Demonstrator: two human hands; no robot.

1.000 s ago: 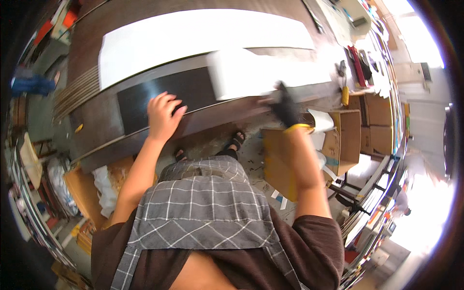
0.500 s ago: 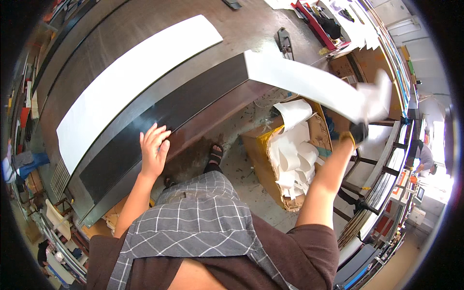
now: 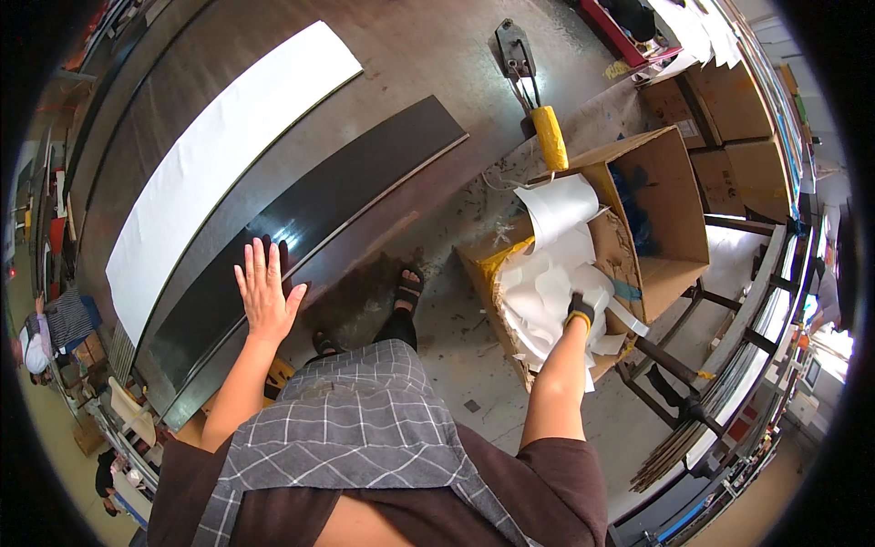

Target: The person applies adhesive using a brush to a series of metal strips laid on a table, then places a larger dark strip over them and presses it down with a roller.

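Observation:
My left hand point(image 3: 266, 296) is bare and lies palm down, fingers spread, at the near edge of a long glossy black panel point(image 3: 365, 150) on the metal worktable. My right hand point(image 3: 581, 308), in a dark glove with a yellow cuff, reaches into a cardboard box point(image 3: 492, 305) of crumpled white film point(image 3: 547, 301). Curled white strips surround the glove; its fingers are hidden, so whether it still grips any film is unclear. Beyond the black panel lies a similar long panel with a white face point(image 3: 237, 137).
A clamp-like metal tool with a yellow-wrapped handle point(image 3: 550, 137) lies on the table's right. Behind the film box stands another open cardboard box point(image 3: 670, 196). A metal rack point(image 3: 674, 365) holding sheets runs along the right side. My sandalled feet point(image 3: 408, 290) are below the table edge.
My right hand has swung down and left into the box; the long white film it was pulling off the black panel is off it. My left hand has flattened onto the panel.

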